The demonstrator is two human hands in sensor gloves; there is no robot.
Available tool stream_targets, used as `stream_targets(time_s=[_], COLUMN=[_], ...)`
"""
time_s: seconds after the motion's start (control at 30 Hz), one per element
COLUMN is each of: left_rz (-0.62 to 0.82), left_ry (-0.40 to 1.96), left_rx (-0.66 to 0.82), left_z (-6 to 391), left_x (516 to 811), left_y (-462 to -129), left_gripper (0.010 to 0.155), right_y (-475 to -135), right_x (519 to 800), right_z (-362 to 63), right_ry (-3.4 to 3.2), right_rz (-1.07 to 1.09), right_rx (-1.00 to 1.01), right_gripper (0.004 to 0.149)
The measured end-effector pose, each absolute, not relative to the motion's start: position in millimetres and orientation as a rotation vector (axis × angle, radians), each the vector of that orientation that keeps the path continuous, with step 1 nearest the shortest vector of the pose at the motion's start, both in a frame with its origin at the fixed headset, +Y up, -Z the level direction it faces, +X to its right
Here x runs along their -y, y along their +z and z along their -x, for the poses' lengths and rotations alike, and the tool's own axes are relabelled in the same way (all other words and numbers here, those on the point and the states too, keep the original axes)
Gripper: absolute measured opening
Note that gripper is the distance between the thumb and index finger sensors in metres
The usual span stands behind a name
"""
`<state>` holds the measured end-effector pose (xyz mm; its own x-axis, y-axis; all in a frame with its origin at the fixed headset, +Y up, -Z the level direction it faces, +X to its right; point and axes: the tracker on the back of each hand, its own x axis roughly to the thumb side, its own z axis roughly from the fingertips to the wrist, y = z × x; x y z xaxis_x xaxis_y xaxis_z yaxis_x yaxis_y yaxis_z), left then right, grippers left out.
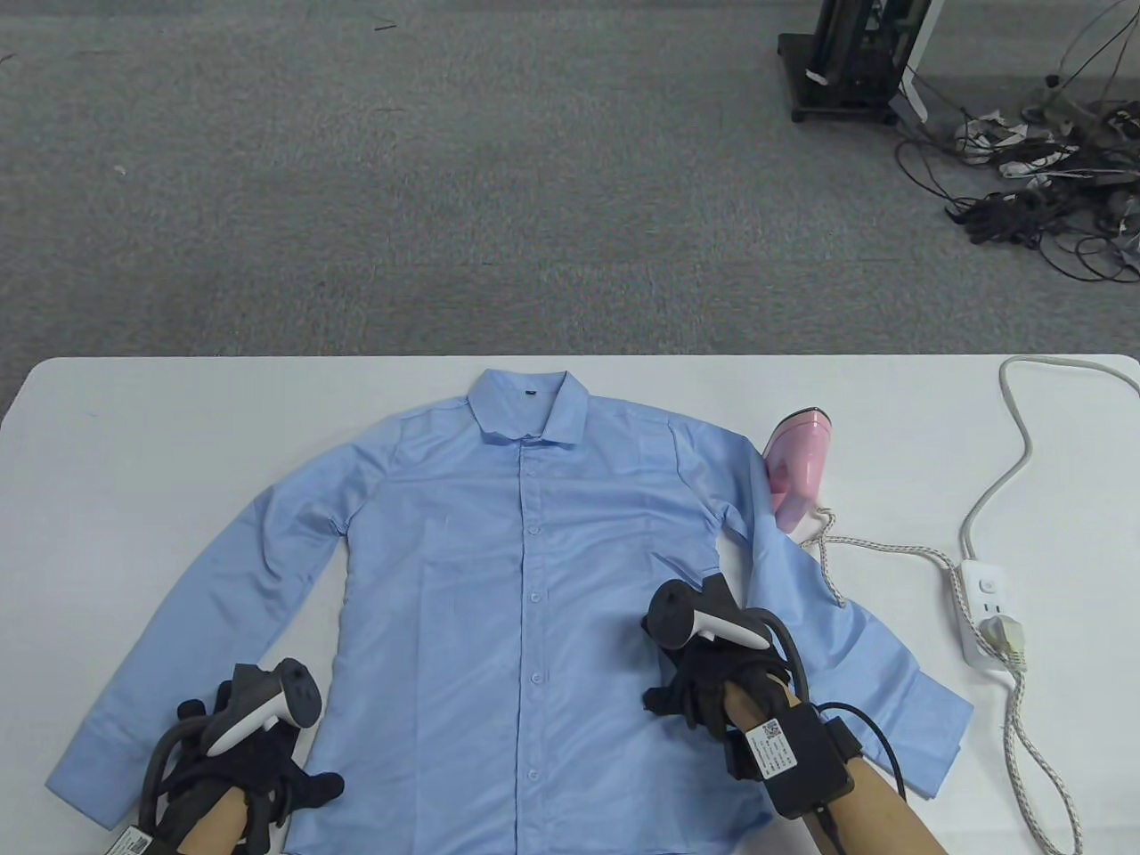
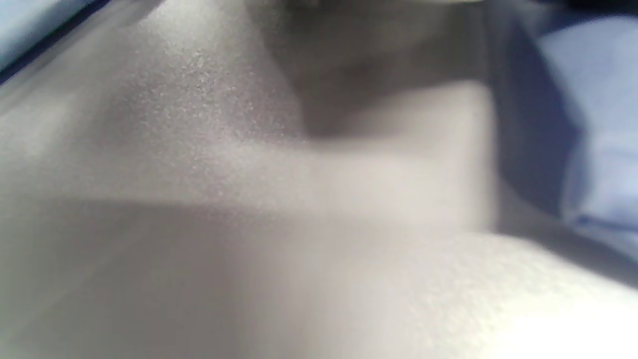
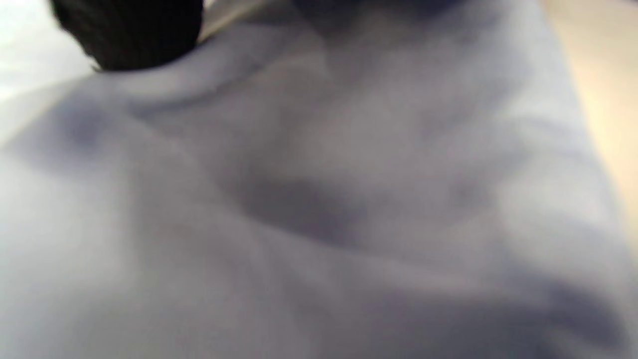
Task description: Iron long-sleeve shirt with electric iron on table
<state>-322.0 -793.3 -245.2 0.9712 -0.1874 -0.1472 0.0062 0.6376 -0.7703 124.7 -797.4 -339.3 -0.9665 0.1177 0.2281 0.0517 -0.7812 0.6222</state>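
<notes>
Both hands [image 1: 712,686] on shirt [image 1: 525,579] hem | iron [image 1: 797,472] beyond right sleeve

The shirt [image 1: 525,588] covers the middle of the counter [image 1: 134,427]. Bare strips lie far left and along the far edge. On the right, the pink iron [image 1: 797,472], seemingly touching the sleeve, its cord [image 1: 877,545] and the power strip [image 1: 989,610] crowd the way through.
</notes>
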Motion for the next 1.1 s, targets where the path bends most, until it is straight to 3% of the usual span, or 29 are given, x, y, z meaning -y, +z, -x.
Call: stream_targets(time_s=[0.07,0.1,0.13,0.17,0.23,0.33,0.4,0.53,0.67,0.8,0.97,1.1], left_rz=[0.855,0.811,0.742,0.683,0.567,0.309,0.214,0.239,0.326,0.449,0.5,0.548], left_ry=[-0.085,-0.024,0.068,0.147,0.241,0.331,0.336,0.251,0.098,0.09,0.098,0.004], left_rx=[-0.164,-0.146,-0.139,-0.129,-0.119,-0.099,-0.058,0.028,0.082,0.1,0.105,0.136], left_z=[318,318,319,319,318,301,285,238,212,201,189,178], left_x=[779,771,758,745,726,713,716,740,765,781,786,799], left_y=[-248,-250,-254,-260,-271,-281,-285,-293,-294,-297,-309,-312], left_gripper=[0.11,0.108,0.107,0.105,0.102,0.097,0.096,0.094,0.093,0.092,0.091,0.093], right_y=[-337,-335,-333,-334,-341,-361,-377,-407,-424,-440,-454,-461], right_x=[773,760,741,725,700,682,688,709,731,751,755,750], right_z=[-126,-128,-133,-142,-162,-207,-228,-261,-271,-282,-284,-292], right_ry=[2.997,2.996,2.951,2.876,2.782,2.711,2.597,2.514,2.233,1.917,2.04,1.953], right_rz=[-0.404,-0.397,-0.355,-0.267,-0.059,0.44,0.58,0.84,0.819,0.816,0.764,0.661], right_rx=[-0.839,-0.68,-0.394,-0.194,-0.044,-0.043,-0.019,-0.023,-0.017,-0.022,-0.137,-0.091], right_gripper=[0.086,0.085,0.081,0.079,0.075,0.074,0.076,0.085,0.082,0.07,0.06,0.058])
